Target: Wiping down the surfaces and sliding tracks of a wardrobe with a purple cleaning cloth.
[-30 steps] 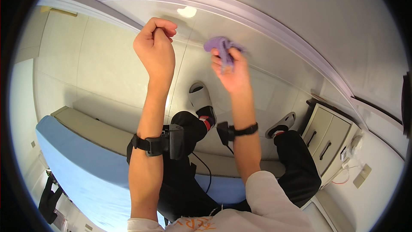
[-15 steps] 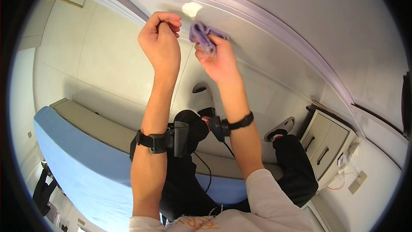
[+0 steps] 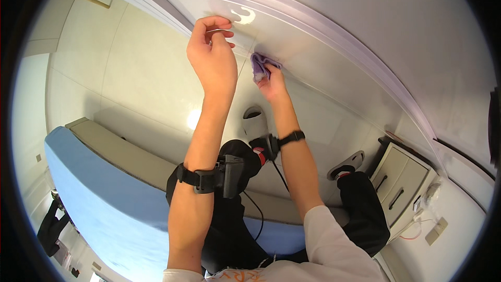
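My right hand [image 3: 272,86] grips a folded purple cloth [image 3: 267,63], holding it low beside the glossy panel [image 3: 308,42] with lilac trim. To its left and a little higher, my left hand [image 3: 211,52] is empty, its fingers loosely bent and apart. Those fingertips are close to the panel's lower left end, just below a bright curved patch of light [image 3: 245,16]. Whether they touch the surface I cannot tell. Both forearms wear black straps with small devices.
Pale floor tiles [image 3: 146,73] lie below my hands. Behind me is a bed with a blue cover [image 3: 104,177]. A small drawer cabinet [image 3: 402,177] stands at the right, with cables beside it. My slippered feet rest on the floor, one slipper [image 3: 254,122] below the cloth.
My right hand has drawn the cloth down and slightly right, away from the bright patch. My left hand has shifted right, and its fingers have loosened. The view has also shifted a little.
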Demonstrator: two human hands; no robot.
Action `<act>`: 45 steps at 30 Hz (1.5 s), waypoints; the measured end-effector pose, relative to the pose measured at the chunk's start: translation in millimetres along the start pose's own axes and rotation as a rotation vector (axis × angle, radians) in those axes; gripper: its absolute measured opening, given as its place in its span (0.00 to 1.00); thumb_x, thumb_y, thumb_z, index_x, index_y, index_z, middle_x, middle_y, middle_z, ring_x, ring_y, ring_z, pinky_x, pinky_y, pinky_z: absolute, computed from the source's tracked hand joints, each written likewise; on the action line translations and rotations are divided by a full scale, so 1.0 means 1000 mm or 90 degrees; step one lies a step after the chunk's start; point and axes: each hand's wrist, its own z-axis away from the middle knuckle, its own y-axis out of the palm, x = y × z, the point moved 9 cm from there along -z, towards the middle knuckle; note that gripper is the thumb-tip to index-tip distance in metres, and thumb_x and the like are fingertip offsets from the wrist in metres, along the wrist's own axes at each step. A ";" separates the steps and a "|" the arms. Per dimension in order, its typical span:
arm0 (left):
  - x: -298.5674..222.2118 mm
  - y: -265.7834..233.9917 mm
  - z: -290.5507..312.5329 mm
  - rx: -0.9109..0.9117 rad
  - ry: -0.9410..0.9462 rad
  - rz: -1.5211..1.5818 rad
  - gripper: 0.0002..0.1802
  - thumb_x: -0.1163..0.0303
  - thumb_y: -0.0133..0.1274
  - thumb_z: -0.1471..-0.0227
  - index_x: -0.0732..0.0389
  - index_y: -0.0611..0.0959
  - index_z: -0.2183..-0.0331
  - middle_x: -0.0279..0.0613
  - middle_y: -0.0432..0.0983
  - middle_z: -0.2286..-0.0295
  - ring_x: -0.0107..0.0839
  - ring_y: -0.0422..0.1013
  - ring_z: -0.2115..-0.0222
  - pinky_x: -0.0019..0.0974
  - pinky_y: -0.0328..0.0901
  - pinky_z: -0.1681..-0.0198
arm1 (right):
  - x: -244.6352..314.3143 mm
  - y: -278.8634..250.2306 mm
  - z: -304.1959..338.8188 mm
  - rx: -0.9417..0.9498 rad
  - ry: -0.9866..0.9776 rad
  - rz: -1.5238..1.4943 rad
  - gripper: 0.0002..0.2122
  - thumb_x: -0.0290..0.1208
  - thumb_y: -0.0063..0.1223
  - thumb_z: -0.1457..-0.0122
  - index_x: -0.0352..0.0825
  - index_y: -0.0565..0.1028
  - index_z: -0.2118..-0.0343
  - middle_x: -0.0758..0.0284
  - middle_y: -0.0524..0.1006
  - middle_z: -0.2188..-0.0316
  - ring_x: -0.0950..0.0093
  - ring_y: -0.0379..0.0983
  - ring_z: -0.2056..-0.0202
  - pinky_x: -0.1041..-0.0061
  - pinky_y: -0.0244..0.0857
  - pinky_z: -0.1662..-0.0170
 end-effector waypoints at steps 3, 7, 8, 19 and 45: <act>-0.001 -0.017 -0.006 -0.025 0.002 -0.017 0.15 0.84 0.37 0.53 0.67 0.77 0.65 0.42 0.75 0.67 0.27 0.70 0.70 0.30 0.67 0.66 | 0.032 0.096 0.112 0.376 0.056 -0.141 0.10 0.30 0.37 0.39 0.32 0.69 0.61 0.63 0.72 0.69 0.76 0.66 0.73 0.80 0.60 0.73; -0.004 -0.025 -0.008 -0.074 -0.017 -0.014 0.16 0.84 0.37 0.52 0.67 0.77 0.63 0.43 0.75 0.66 0.27 0.70 0.68 0.30 0.67 0.64 | 0.100 0.176 0.233 0.534 0.076 -0.176 0.09 0.32 0.35 0.38 0.32 0.67 0.66 0.64 0.66 0.74 0.78 0.58 0.77 0.80 0.53 0.75; -0.003 -0.026 -0.008 -0.078 -0.019 -0.011 0.16 0.84 0.37 0.52 0.67 0.77 0.63 0.43 0.75 0.66 0.27 0.70 0.68 0.30 0.67 0.64 | 0.107 0.191 0.253 0.613 0.085 -0.171 0.09 0.31 0.35 0.38 0.31 0.66 0.67 0.64 0.66 0.75 0.78 0.58 0.77 0.80 0.53 0.74; 0.003 -0.051 -0.015 -0.159 -0.015 0.032 0.16 0.85 0.39 0.52 0.67 0.75 0.60 0.44 0.74 0.65 0.29 0.72 0.65 0.31 0.67 0.63 | 0.013 0.161 0.106 0.284 0.117 -0.063 0.04 0.25 0.42 0.40 0.32 0.69 0.68 0.68 0.70 0.76 0.79 0.61 0.78 0.80 0.54 0.78; 0.019 -0.054 -0.027 -0.169 -0.038 0.070 0.21 0.85 0.35 0.53 0.69 0.73 0.56 0.48 0.75 0.60 0.31 0.71 0.60 0.34 0.67 0.58 | 0.062 0.249 0.223 0.611 0.114 -0.086 0.09 0.32 0.37 0.38 0.31 0.66 0.66 0.67 0.66 0.75 0.79 0.58 0.77 0.80 0.53 0.76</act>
